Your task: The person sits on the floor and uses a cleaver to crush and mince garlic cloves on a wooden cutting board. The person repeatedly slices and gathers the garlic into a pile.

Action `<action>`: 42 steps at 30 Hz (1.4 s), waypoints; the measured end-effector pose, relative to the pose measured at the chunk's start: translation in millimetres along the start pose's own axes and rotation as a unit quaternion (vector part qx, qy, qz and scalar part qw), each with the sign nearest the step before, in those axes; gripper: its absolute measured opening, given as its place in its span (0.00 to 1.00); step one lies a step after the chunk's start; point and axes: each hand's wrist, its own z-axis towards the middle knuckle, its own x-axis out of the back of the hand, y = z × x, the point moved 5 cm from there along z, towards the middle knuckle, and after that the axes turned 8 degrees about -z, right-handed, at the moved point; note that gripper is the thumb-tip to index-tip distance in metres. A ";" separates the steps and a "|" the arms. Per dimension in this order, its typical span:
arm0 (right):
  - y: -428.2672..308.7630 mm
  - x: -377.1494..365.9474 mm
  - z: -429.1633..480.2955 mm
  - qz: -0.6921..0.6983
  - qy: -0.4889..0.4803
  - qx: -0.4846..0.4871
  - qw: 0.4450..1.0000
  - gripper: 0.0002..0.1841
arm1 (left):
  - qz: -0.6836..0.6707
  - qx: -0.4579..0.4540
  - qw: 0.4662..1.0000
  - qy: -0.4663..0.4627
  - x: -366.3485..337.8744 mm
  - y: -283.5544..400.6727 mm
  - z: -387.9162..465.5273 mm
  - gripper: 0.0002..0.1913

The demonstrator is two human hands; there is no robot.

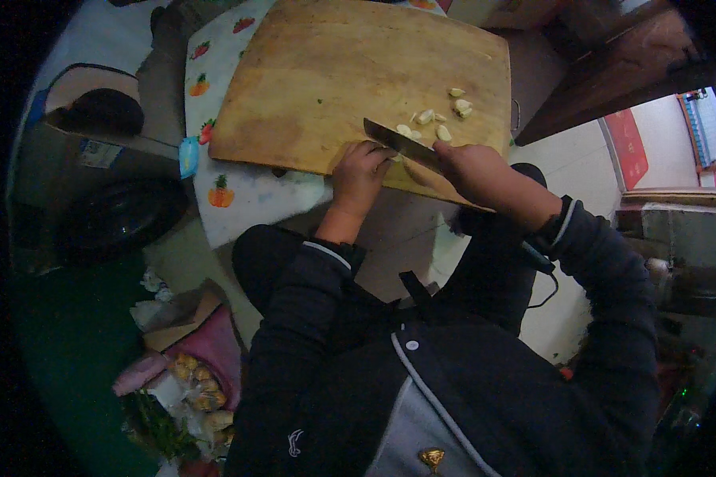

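Observation:
My right hand [474, 170] grips the handle of a kitchen knife [401, 142], its blade pointing to the upper left across the near part of a wooden cutting board [334, 71]. Curled fingers of my left hand [361, 167] rest at the board's near edge, close beside the blade. They pinch a pale garlic clove [396, 158], mostly hidden by fingers and knife. Just beyond the blade lie garlic slices [403, 129] and a garlic piece [443, 133]. Farther right on the board is a small clump of garlic cloves [462, 108].
The board lies on a table with a fruit-print cover [218, 223]. A light blue packet [188, 157] sits at the table's left edge. Left of it is a dark round basin [122, 217]. Bags of produce [197, 378] stand on the floor at lower left. A wooden panel [608, 74] rises at right.

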 end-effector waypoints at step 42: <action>-16.7 -6.9 22.3 0.047 0.018 0.006 0.999 0.13 | 0.002 -0.040 0.998 0.043 8.6 4.7 -3.7 0.06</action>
